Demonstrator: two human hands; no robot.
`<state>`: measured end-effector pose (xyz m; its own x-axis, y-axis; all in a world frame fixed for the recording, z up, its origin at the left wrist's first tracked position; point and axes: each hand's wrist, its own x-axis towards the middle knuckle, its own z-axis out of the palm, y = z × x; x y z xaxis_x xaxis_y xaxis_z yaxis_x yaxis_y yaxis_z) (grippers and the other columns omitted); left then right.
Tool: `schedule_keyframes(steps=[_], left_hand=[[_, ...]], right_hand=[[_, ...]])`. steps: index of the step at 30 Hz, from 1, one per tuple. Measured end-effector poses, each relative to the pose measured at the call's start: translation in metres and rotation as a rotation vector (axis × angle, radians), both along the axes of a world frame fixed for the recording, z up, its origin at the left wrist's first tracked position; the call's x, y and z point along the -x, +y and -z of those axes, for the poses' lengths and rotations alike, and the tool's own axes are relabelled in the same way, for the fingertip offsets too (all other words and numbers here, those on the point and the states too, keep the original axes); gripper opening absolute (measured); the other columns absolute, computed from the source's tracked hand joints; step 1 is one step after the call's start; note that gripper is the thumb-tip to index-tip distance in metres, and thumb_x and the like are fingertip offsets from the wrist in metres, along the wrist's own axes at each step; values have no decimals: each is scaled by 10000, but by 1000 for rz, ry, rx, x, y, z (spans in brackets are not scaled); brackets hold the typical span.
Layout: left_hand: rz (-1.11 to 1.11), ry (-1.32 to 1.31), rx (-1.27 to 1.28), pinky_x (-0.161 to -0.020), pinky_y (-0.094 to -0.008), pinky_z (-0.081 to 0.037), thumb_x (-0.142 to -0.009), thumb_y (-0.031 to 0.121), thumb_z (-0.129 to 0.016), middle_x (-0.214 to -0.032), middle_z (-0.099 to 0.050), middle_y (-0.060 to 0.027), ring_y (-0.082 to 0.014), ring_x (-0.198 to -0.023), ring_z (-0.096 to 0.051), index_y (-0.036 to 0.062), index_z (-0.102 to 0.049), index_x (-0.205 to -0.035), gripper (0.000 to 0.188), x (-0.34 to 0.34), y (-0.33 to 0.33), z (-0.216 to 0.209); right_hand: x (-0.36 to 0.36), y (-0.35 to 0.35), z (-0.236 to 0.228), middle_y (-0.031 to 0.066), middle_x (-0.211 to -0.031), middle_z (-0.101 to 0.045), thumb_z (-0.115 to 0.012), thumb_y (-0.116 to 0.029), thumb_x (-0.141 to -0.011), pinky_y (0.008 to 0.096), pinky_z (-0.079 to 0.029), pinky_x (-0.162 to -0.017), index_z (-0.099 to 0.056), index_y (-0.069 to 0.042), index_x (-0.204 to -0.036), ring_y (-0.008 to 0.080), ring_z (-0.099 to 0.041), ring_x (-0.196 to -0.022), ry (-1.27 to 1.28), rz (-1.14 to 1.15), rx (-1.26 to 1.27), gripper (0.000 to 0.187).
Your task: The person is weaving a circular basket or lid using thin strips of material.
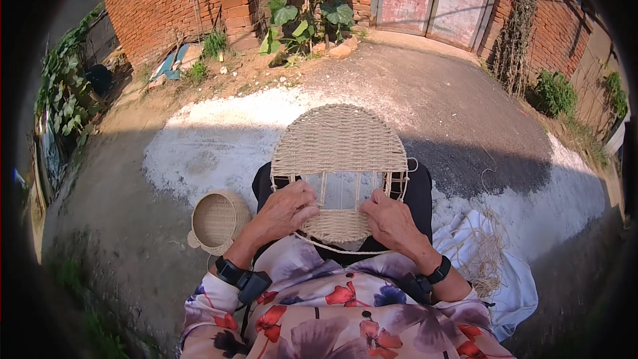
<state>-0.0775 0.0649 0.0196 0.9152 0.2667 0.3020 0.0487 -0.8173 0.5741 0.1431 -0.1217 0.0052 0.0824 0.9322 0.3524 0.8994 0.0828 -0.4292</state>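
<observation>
Across my lap lies a round, flat-looking piece of beige cord weaving (339,136), perhaps part of a basket. Its far part and a smaller near part are densely woven. Between them is a gap crossed by a few lengthwise cords and a dark frame at the sides. My left hand (290,207) has its fingers curled at the gap's left end, gripping the weaving. At the right end my right hand (392,221) pinches it with thumb and fingers. A loose cord (332,248) sags along the near edge. What lies under my fingertips is hidden.
A small round woven basket (218,221) stands on the ground to my left. At my right, a tangle of beige cord (482,252) rests on a white sheet (522,292). Farther off are a leafy plant (302,6), brick walls (163,6) and a faded red double door (435,0).
</observation>
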Motion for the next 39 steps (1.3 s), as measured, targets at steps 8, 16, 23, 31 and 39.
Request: schedule_keyframes(steps=[8, 16, 23, 31, 39], left_hand=[[-128, -92, -8, -780, -329, -540, -781, -81, -566, -1249, -609, -96, -239, -997, -637, 104, -656, -1163, 433, 54, -16, -14], [-280, -39, 445, -623, -333, -457, -983, 190, -611, -768, -556, -32, -179, -689, -548, 23, -620, -947, 172, 70, -27, 17], [-301, -395, 1145, -470, -202, -271, -1071, 285, -527, -653, -361, 89, -18, -534, -316, 73, -593, -928, 265, 80, 1, 29], [-774, -500, 1182, -448, -229, -365, -1041, 273, -583, -682, -514, 34, -61, -514, -436, 70, -602, -1007, 207, 141, 55, 65], [-791, -281, 44, -548, -318, -475, -917, 183, -707, -737, -659, -84, -145, -590, -601, 53, -668, -978, 148, 91, -11, 2]], right_hand=[[11, -19, -25, 96, -824, -625, -693, -163, -891, 321, -508, -673, -703, -9, -1035, 203, -641, -740, 421, -145, 99, 211], [3, -36, -42, 102, -889, -684, -688, -163, -916, 342, -531, -693, -710, -6, -1105, 190, -657, -742, 737, -364, 355, 246], [22, -34, -36, 190, -1171, -647, -700, -209, -909, 350, -544, -893, -617, -13, -1289, 323, -655, -1049, 276, -384, 312, 435], [15, -25, -15, 142, -1056, -650, -699, -77, -882, 338, -546, -805, -630, 9, -1249, 238, -670, -867, 434, -293, 268, 383], [28, -3, -9, 137, -876, -668, -726, -114, -843, 418, -541, -624, -655, -60, -1105, 303, -694, -711, 144, 1, -28, 277]])
